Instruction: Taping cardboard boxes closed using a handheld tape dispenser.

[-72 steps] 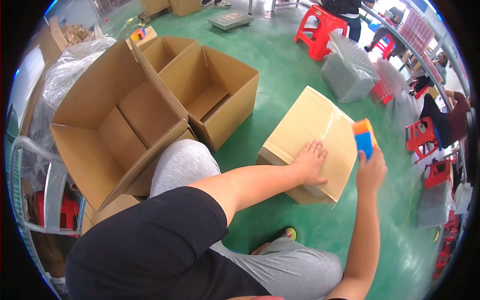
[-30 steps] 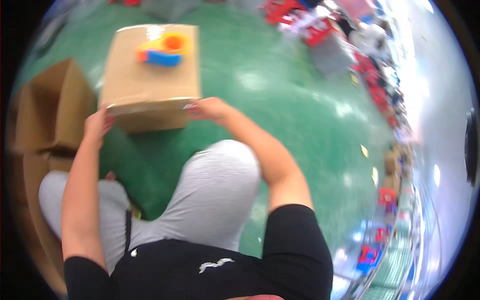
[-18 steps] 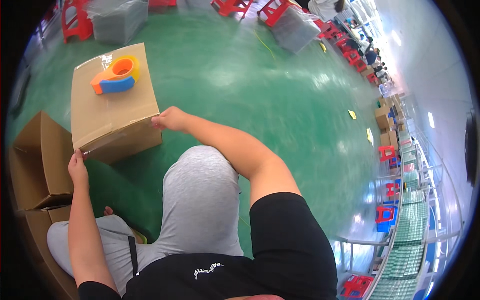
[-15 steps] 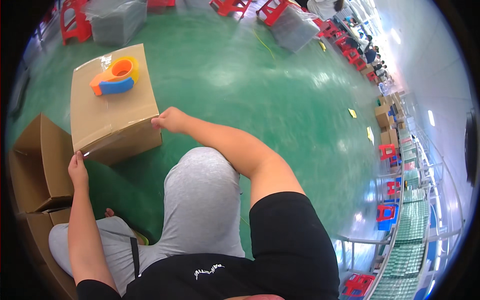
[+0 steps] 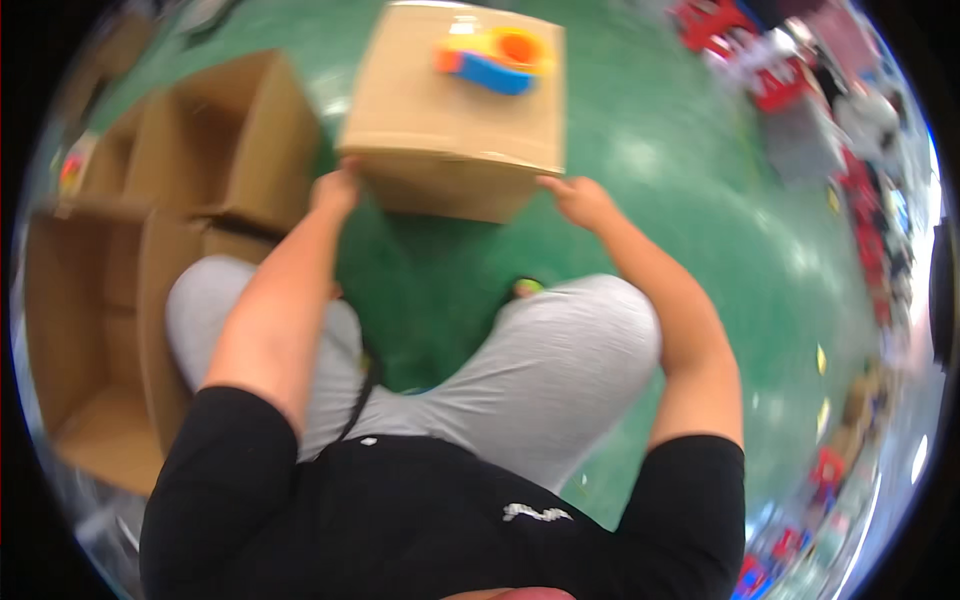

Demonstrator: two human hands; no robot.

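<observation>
A closed cardboard box [image 5: 450, 120] sits on the green floor in front of me, with a strip of clear tape along its near top edge. On its top lies an orange and blue tape dispenser [image 5: 497, 72] with a yellow roll. My left hand [image 5: 338, 192] grips the near left corner, its fingers blurred and partly hidden. At the near right corner, my right hand [image 5: 580, 200] is closed with its fingertips against the cardboard. Both arms reach forward over my bent knees.
Several open cardboard boxes stand at my left, one [image 5: 225, 150] beyond my knee and another [image 5: 95, 340] close by my side. Far right are red stools [image 5: 780, 85] and a grey plastic-covered crate [image 5: 805, 140]. Green floor [image 5: 680, 230] lies right of the box.
The view has swung left, so the box and tape dispenser appear farther right and higher, and more open boxes show. Both hands stay at the box's near corners.
</observation>
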